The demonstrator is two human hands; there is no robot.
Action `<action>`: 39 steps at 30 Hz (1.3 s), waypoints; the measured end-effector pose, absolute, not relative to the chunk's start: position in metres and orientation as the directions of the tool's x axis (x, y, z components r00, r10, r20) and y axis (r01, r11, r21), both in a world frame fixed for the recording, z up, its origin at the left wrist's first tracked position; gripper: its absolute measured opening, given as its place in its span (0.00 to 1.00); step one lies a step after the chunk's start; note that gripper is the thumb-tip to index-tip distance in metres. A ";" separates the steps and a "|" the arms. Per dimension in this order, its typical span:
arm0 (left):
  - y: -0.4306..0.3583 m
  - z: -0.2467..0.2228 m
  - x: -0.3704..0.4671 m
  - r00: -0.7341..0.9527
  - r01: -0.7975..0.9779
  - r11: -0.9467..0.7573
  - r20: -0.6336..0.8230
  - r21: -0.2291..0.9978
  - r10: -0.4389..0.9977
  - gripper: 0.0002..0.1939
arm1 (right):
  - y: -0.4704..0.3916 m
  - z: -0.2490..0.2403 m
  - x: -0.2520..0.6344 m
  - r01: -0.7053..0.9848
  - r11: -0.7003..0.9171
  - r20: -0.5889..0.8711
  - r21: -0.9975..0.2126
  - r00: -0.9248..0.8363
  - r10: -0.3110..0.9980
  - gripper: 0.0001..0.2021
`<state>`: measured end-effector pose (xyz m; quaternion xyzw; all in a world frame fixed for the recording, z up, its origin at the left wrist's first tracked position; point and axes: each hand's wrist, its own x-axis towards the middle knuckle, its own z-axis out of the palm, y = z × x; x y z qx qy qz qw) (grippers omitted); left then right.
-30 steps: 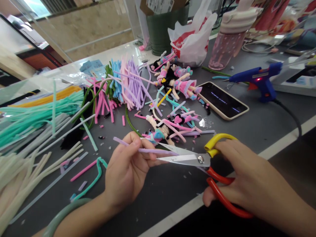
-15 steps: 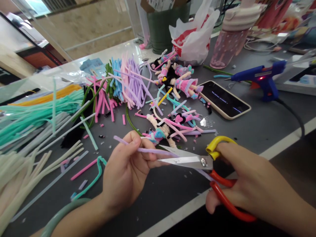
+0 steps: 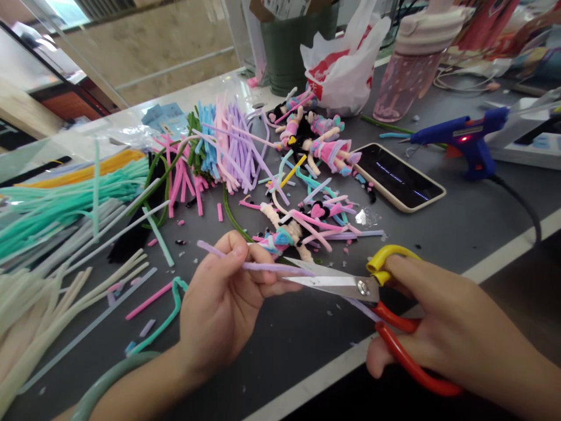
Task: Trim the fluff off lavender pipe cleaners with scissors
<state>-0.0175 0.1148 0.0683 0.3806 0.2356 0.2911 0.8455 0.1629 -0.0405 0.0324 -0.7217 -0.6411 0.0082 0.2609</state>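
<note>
Pinched between the thumb and fingers of my left hand is a lilac pipe cleaner, its short end pointing left. My right hand grips scissors with one yellow and one red handle, blades partly apart and pointing left. The pipe cleaner runs in between the blades; a lilac length shows below them toward the red handle. Whether it is cut through I cannot tell. Just beyond my left fingertips lies a pipe-cleaner doll in pink and blue, partly hidden by the hand.
Bundles of pipe cleaners spread across the left and middle of the grey table. Finished dolls lie behind, beside a phone. A blue glue gun with a red light, a pink bottle and a plastic bag stand further back.
My left hand has shifted slightly left with the pipe cleaner. The scissors have moved a little right, and their red handle has swung slightly outward.
</note>
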 end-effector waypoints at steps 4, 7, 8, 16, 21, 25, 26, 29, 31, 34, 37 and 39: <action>0.116 0.068 -0.018 0.713 -0.314 0.532 -0.174 0.787 0.679 0.14 | -0.041 0.032 0.163 0.916 -0.047 0.316 -0.398 0.185 0.930 0.31; 0.116 0.068 -0.018 0.705 -0.310 0.519 -0.173 0.797 0.687 0.15 | -0.041 0.033 0.164 0.913 -0.037 0.318 -0.406 0.179 0.931 0.30; 0.116 0.068 -0.017 0.704 -0.307 0.515 -0.173 0.801 0.689 0.15 | -0.041 0.033 0.164 0.913 -0.037 0.313 -0.406 0.177 0.933 0.29; 0.115 0.071 -0.016 0.700 -0.300 0.503 -0.171 0.811 0.693 0.18 | -0.040 0.035 0.164 0.904 -0.038 0.309 -0.426 0.185 0.933 0.27; 0.116 0.070 -0.016 0.709 -0.309 0.497 -0.152 0.811 0.689 0.18 | -0.039 0.036 0.166 0.892 -0.034 0.295 -0.451 0.185 0.937 0.24; 0.116 0.069 -0.017 0.721 -0.308 0.490 -0.136 0.815 0.679 0.17 | -0.039 0.036 0.167 0.896 -0.040 0.315 -0.443 0.197 0.929 0.24; 0.116 0.069 -0.017 0.722 -0.308 0.488 -0.133 0.817 0.679 0.16 | -0.039 0.037 0.167 0.894 -0.041 0.313 -0.446 0.199 0.929 0.23; 0.117 0.070 -0.017 0.719 -0.300 0.481 -0.136 0.824 0.681 0.16 | -0.041 0.037 0.167 0.894 -0.053 0.287 -0.444 0.198 0.937 0.21; 0.117 0.070 -0.017 0.714 -0.301 0.473 -0.133 0.828 0.687 0.16 | -0.042 0.037 0.167 0.897 -0.062 0.277 -0.437 0.200 0.940 0.19; 0.116 0.071 -0.016 0.702 -0.305 0.458 -0.128 0.835 0.701 0.15 | -0.044 0.036 0.168 0.901 -0.064 0.271 -0.428 0.196 0.943 0.19; 0.115 0.072 -0.015 0.684 -0.299 0.444 -0.135 0.845 0.717 0.15 | -0.044 0.035 0.170 0.901 -0.054 0.273 -0.430 0.187 0.944 0.19; 0.115 0.072 -0.015 0.676 -0.304 0.439 -0.133 0.846 0.724 0.16 | -0.043 0.035 0.170 0.898 -0.052 0.276 -0.436 0.189 0.942 0.19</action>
